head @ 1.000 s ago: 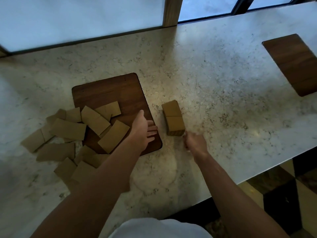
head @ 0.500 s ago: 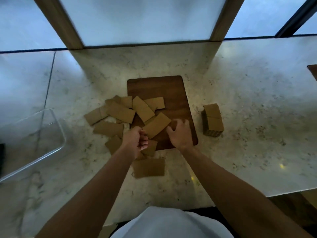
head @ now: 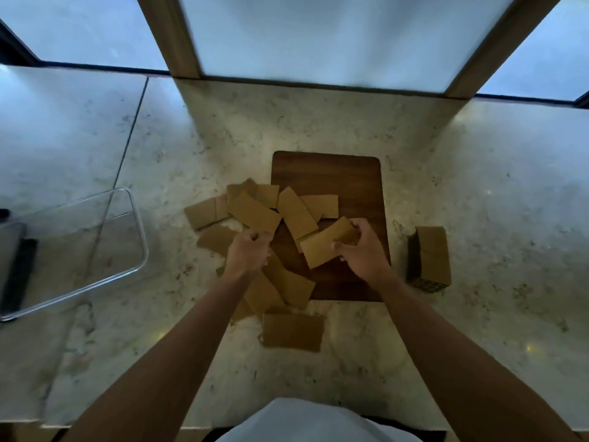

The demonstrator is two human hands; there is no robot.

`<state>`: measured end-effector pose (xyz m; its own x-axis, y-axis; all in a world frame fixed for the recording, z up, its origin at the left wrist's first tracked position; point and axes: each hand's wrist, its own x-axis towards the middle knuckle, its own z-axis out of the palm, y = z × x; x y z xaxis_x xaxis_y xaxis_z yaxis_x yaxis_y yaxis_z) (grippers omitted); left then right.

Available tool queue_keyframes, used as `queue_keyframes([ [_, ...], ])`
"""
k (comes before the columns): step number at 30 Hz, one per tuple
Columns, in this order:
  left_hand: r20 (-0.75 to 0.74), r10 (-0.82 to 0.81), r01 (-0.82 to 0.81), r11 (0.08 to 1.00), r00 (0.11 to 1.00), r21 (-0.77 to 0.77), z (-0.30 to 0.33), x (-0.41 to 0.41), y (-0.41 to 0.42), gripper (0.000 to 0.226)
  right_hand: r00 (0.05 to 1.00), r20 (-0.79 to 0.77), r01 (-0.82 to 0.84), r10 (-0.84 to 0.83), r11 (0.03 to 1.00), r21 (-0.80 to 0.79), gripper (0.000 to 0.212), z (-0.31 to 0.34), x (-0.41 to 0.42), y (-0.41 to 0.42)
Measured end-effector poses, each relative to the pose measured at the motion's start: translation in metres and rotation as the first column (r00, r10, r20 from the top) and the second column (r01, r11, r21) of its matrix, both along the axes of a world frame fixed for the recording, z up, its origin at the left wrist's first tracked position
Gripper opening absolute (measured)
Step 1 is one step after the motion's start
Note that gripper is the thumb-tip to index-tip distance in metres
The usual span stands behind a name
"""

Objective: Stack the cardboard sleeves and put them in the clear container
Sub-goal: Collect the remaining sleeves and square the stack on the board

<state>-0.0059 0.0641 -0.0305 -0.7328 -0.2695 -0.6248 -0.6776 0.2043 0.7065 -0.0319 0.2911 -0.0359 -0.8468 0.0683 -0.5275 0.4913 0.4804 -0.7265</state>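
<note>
Sleeve [head: 322,248] pinched in right hand [head: 360,250], long axis slanting up-right over board [head: 328,169]; left hand [head: 250,253] curled among loose sleeves [head: 255,212]; stack [head: 430,255] right, container [head: 95,237] far left

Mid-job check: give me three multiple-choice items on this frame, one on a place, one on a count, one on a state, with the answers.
1. Where is the clear container?
A. left of the wooden board
B. right of it
C. on it

2. How many finished stacks stand on the counter?
A. none
B. one
C. three

3. What is the right hand doing?
A. resting flat on the counter
B. gripping a cardboard sleeve
C. holding the container

Answers:
1 A, the container sits at the frame's left edge.
2 B, a single stack stands right of the board.
3 B, its fingers curl round the sleeve's end.
</note>
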Motion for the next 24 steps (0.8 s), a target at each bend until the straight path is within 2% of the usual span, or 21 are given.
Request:
queue_keyframes([
  [1, -0.005, -0.134, 0.134, 0.989, 0.991, 0.058, 0.002, -0.005, 0.003, 0.020, 0.995, 0.014, -0.095, 0.096, 0.994, -0.049, 0.056, 0.006, -0.004, 0.000],
  [3, 0.031, -0.371, 0.343, 0.883, 0.928, 0.321, 0.008, -0.012, 0.006, 0.023, 0.956, 0.038, -0.279, 0.291, 0.941, -0.193, 0.060, 0.017, -0.010, -0.006],
  [5, 0.065, -0.402, 0.276, 0.727, 0.913, 0.629, 0.008, -0.016, 0.003, 0.029, 0.904, 0.038, -0.393, 0.426, 0.863, -0.317, 0.056, 0.018, -0.018, -0.019],
  [7, 0.117, -0.283, 0.099, 0.645, 0.952, 0.758, 0.006, -0.013, 0.001, 0.033, 0.911, -0.003, -0.400, 0.413, 0.879, -0.261, 0.041, 0.014, -0.022, -0.035],
  [9, 0.158, -0.113, -0.051, 0.634, 0.981, 0.772, -0.003, -0.014, -0.006, 0.033, 0.948, -0.163, -0.257, 0.273, 0.960, 0.110, 0.034, -0.004, -0.037, -0.050],
  [10, 0.172, -0.052, -0.102, 0.629, 0.984, 0.771, -0.004, -0.012, -0.008, 0.036, 0.944, -0.230, -0.169, 0.238, 0.944, 0.282, 0.037, -0.013, -0.042, -0.053],
  [11, 0.185, 0.005, -0.148, 0.624, 0.983, 0.768, -0.005, -0.012, -0.013, 0.043, 0.937, -0.237, -0.148, 0.256, 0.907, 0.394, 0.044, -0.020, -0.046, -0.057],
  [13, 0.201, 0.115, -0.228, 0.631, 0.973, 0.742, -0.010, -0.015, -0.024, 0.066, 0.906, -0.131, -0.272, 0.402, 0.791, 0.547, 0.062, -0.035, -0.053, -0.067],
  [15, 0.185, 0.191, -0.266, 0.658, 0.964, 0.705, -0.013, -0.019, -0.033, 0.094, 0.883, -0.097, -0.311, 0.459, 0.727, 0.613, 0.065, -0.041, -0.056, -0.072],
  [17, 0.149, 0.226, -0.267, 0.706, 0.963, 0.656, -0.011, -0.024, -0.040, 0.100, 0.910, -0.202, -0.189, 0.361, 0.797, 0.574, 0.050, -0.040, -0.059, -0.072],
  [18, 0.124, 0.228, -0.254, 0.732, 0.966, 0.632, -0.008, -0.026, -0.040, 0.090, 0.928, -0.259, -0.101, 0.267, 0.851, 0.515, 0.040, -0.037, -0.062, -0.070],
  [20, 0.049, 0.190, -0.187, 0.828, 0.980, 0.529, -0.005, -0.032, -0.036, 0.051, 0.958, -0.286, 0.119, -0.020, 0.934, 0.336, 0.027, -0.027, -0.065, -0.061],
  [22, -0.029, 0.121, -0.099, 0.908, 0.992, 0.408, -0.005, -0.038, -0.030, 0.035, 0.958, -0.158, 0.263, -0.240, 0.953, 0.151, 0.021, -0.014, -0.062, -0.058],
  [24, -0.071, 0.024, 0.002, 0.937, 0.997, 0.348, -0.006, -0.044, -0.019, 0.040, 0.969, 0.057, 0.245, -0.240, 0.965, -0.094, 0.017, -0.004, -0.053, -0.063],
])
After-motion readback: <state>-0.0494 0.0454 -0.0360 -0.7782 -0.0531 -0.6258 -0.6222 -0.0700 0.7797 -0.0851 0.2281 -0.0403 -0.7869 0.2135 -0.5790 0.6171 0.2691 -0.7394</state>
